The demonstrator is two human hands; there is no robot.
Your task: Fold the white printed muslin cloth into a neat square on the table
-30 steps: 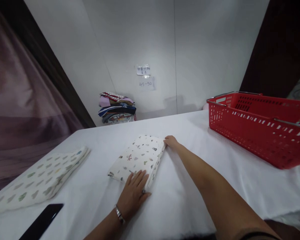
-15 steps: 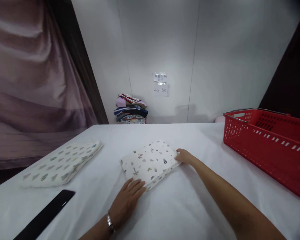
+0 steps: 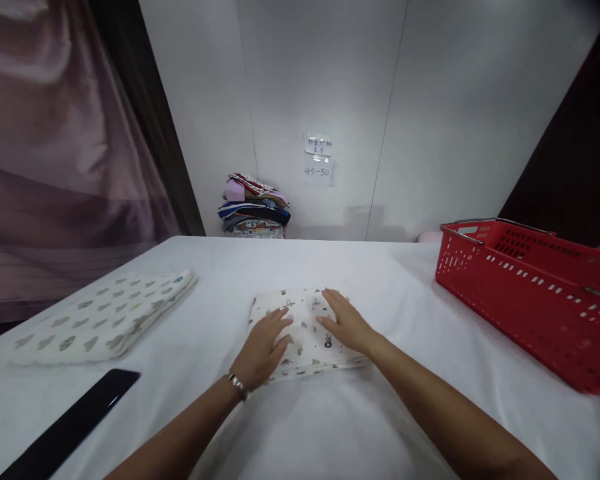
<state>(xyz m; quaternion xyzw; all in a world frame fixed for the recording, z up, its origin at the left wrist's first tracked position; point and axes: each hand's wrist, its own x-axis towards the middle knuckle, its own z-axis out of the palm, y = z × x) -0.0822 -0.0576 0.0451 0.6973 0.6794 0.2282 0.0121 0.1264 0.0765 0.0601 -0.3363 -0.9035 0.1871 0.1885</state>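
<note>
A folded white cloth with small printed figures (image 3: 305, 308) lies on the white table (image 3: 330, 413) in front of me. My left hand (image 3: 264, 347) rests flat on its left half, fingers stretched out, a metal bracelet at the wrist. My right hand (image 3: 344, 324) lies flat on its right half, fingers spread. Neither hand grips anything.
A second folded cloth with green prints (image 3: 105, 317) lies at the left. A black flat object (image 3: 70, 427) sits near the front left edge. A red basket (image 3: 535, 293) stands at the right. A stack of folded clothes (image 3: 254, 208) is against the back wall.
The printed cloth has been turned square to me and drawn closer. Both hands have moved from its edges onto its top and now lie flat on it.
</note>
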